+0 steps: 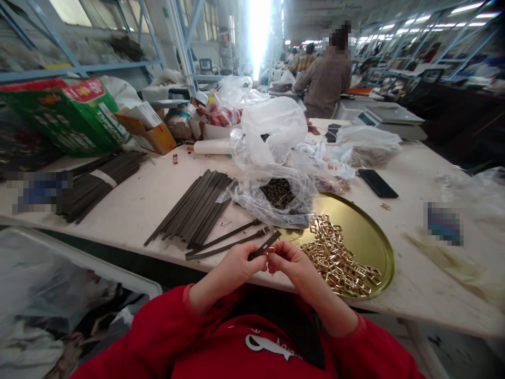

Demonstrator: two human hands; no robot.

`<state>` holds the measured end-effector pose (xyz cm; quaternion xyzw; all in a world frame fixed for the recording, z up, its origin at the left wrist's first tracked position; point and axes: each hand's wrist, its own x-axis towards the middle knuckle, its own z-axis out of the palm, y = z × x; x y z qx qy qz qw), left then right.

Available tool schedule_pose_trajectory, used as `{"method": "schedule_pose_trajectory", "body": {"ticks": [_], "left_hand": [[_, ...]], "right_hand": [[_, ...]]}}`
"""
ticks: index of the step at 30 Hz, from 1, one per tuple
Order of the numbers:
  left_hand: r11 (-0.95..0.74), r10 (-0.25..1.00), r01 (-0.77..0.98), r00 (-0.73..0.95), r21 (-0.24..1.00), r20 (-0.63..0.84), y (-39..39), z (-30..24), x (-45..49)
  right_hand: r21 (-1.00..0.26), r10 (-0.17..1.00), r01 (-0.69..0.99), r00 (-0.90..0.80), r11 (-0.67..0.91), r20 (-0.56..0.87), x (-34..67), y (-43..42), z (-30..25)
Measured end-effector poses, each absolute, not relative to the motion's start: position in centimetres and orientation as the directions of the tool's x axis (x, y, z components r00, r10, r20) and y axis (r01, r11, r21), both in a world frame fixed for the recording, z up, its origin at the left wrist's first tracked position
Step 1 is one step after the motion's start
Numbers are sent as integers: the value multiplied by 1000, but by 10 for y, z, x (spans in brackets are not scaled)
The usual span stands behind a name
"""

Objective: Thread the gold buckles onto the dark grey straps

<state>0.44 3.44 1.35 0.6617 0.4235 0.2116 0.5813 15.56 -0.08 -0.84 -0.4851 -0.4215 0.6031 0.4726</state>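
At the table's front edge my left hand [245, 260] is closed on a dark brown strap [269, 242], whose end sticks up between my hands. Close beside it, my right hand [287, 258] pinches a small gold buckle [270, 251] against the strap; my fingers partly cover it. Two straps with buckles fitted [252, 235] lie just beyond my left hand. Further left rests a pile of plain dark straps [197, 208]. To the right, a round gold tray [381, 239] carries a heap of gold buckles [335, 258].
A clear plastic bag of small dark pieces [278, 193] overlaps the tray's far edge. On the right are a black phone [377, 183], a loose buckle [385, 206] and a scale [390, 118]. Bundled straps [102, 184] and a green box [67, 118] stand left. A person [329, 76] is beyond the table.
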Motion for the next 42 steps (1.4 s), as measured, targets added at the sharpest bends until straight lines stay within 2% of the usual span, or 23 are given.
{"method": "schedule_pose_trajectory", "body": {"ticks": [4, 7, 10, 13, 19, 22, 25, 28, 30, 32, 34, 36, 39, 42], "left_hand": [[-130, 802, 361, 586, 923, -116, 35, 12, 2], [-207, 821, 466, 560, 860, -106, 35, 6, 4], [-230, 841, 517, 533, 824, -99, 36, -1, 7], [-217, 845, 500, 527, 839, -95, 35, -3, 9], [-162, 859, 481, 498, 861, -117, 38, 1, 4], [-112, 856, 443, 497, 890, -139, 42, 2, 0], [-34, 859, 361, 487, 932, -157, 44, 4, -3], [83, 847, 261, 491, 962, -206, 41, 6, -4], [166, 829, 223, 496, 961, -259, 37, 7, -2], [222, 817, 184, 501, 958, -286, 34, 6, 0], [236, 821, 143, 499, 961, -276, 33, 4, 2], [209, 839, 140, 484, 968, -251, 35, 4, 3], [123, 834, 245, 500, 962, -234, 39, 6, 1], [72, 799, 291, 555, 954, -230, 41, 9, -1]], "right_hand": [[-982, 980, -75, -118, -172, -162, 158, 1, -10], [-983, 996, 174, -57, -63, -74, 158, 1, -14], [-877, 995, 472, -30, 94, 91, 153, -1, -18], [-790, 979, 583, -51, 189, 196, 148, -3, -19], [-828, 985, 533, -92, 172, 146, 155, -3, -9], [-863, 988, 482, -46, 153, 149, 159, -2, -4], [-969, 999, 243, 22, -41, -36, 155, -4, -4], [-975, 978, -80, -16, -208, -208, 146, -8, -7], [-947, 974, -235, 2, -220, -227, 140, -12, -9], [-927, 974, -323, 54, -192, -221, 136, -14, -11], [-926, 973, -332, 73, -181, -217, 134, -15, -12], [-946, 976, -269, 69, -183, -208, 134, -14, -11], [-981, 985, -131, 83, -142, -153, 139, -10, -7], [-986, 988, -73, 25, -152, -154, 147, -6, -3]]}}
